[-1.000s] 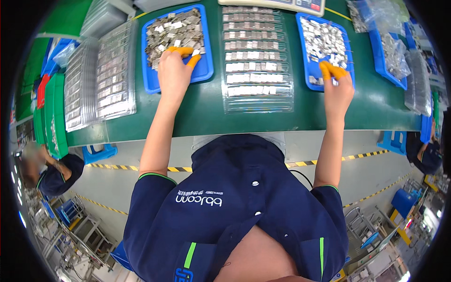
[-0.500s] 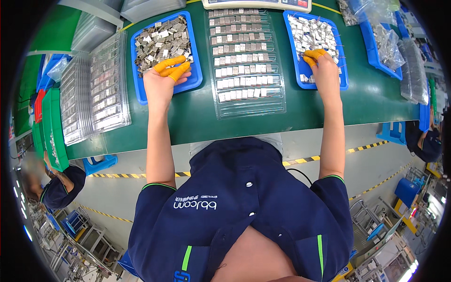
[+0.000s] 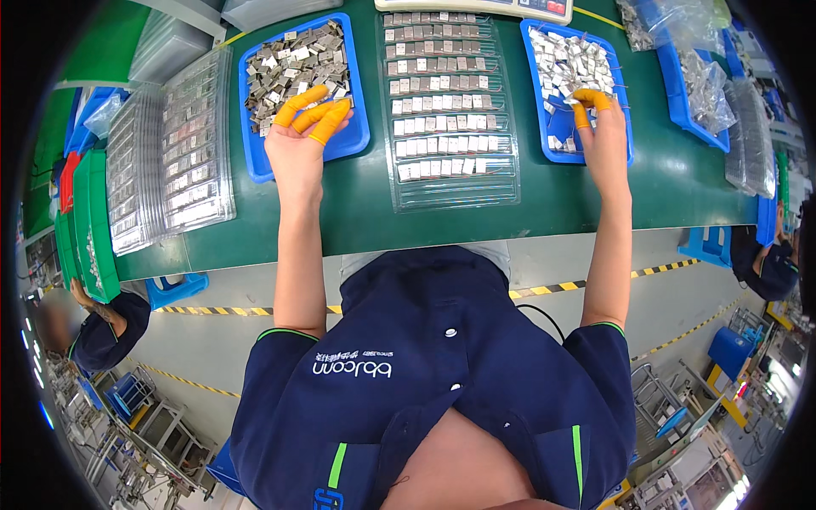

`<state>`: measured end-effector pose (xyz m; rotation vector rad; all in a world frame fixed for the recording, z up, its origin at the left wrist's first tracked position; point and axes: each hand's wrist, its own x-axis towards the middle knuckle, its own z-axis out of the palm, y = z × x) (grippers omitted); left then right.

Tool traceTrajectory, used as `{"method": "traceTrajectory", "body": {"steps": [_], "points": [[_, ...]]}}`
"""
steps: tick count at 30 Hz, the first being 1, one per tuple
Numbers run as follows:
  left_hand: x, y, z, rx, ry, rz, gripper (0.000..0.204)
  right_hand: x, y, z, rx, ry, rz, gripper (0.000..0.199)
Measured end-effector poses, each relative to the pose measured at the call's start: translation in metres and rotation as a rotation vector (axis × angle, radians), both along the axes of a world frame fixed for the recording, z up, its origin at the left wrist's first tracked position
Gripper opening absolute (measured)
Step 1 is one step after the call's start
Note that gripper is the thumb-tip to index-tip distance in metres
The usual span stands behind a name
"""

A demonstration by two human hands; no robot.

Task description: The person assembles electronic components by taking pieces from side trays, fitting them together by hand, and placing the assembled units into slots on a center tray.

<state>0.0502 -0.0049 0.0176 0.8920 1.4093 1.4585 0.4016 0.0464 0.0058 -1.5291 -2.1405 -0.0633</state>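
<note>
Left hand [image 3: 297,140], grip open, rests at the left blue bin [image 3: 348,140]; right hand [image 3: 599,127], grip pinched narrow over small metal parts [image 3: 565,68], clear tray [image 3: 442,183] between them on the counter [image 3: 544,208].

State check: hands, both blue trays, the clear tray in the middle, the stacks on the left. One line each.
left hand: over the left blue tray's near edge, orange-capped fingers on the loose metal parts.
right hand: in the right blue tray, fingertips on parts.
left blue tray: heaped with parts.
right blue tray: partly filled.
clear tray: rows filled, near end bare.
stacked clear trays: loaded, untouched.
</note>
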Motion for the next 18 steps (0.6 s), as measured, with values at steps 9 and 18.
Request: {"method": "traceTrajectory", "body": {"steps": [9,18], "points": [[0.03,-0.009,0.007,-0.016,-0.199,-0.105,0.027,-0.005,-0.014,0.04,-0.071,0.252,-0.114,0.021],[0.066,-0.023,0.025,-0.087,-0.343,-0.239,0.024,-0.114,-0.053,0.055,-0.425,1.026,0.307,0.014]]}}
